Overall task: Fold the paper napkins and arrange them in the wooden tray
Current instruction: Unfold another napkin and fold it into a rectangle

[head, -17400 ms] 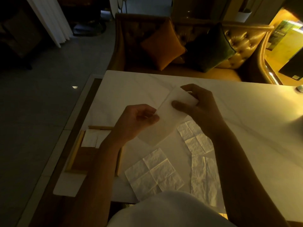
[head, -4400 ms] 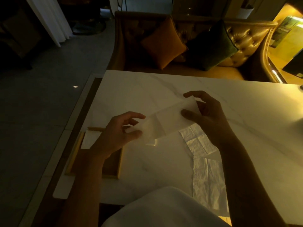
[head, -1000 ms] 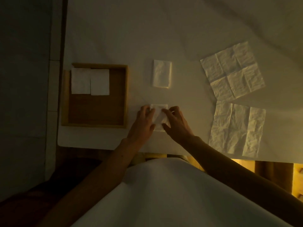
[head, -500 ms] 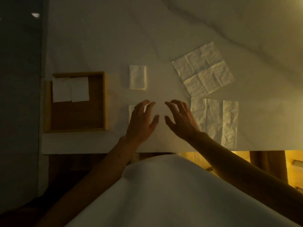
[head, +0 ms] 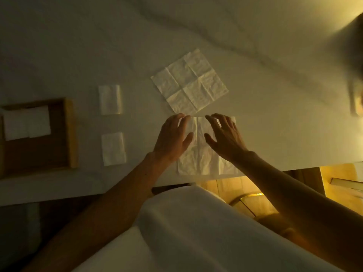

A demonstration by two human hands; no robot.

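Observation:
My left hand point(head: 172, 137) and my right hand point(head: 224, 136) hover with fingers spread over an unfolded crumpled napkin point(head: 202, 154) near the table's front edge; their fingertips reach its far edge. Whether they touch it is unclear. A second unfolded napkin point(head: 189, 81) lies just beyond, turned diagonally. Two folded napkins lie to the left, one farther point(head: 109, 99) and one nearer point(head: 113, 148). The wooden tray point(head: 69, 134) sits at the far left with two folded napkins point(head: 26, 124) side by side in its far part.
The white marble table point(head: 255, 55) runs far and right; its front edge point(head: 294, 166) passes just below the napkin. A blurred object point(head: 355, 99) sits at the right border. My white garment point(head: 196, 232) fills the lower middle.
Both hands let go of the small folded napkin, which stays beside the tray, and moved right over the unfolded napkin. The view has shifted right as well.

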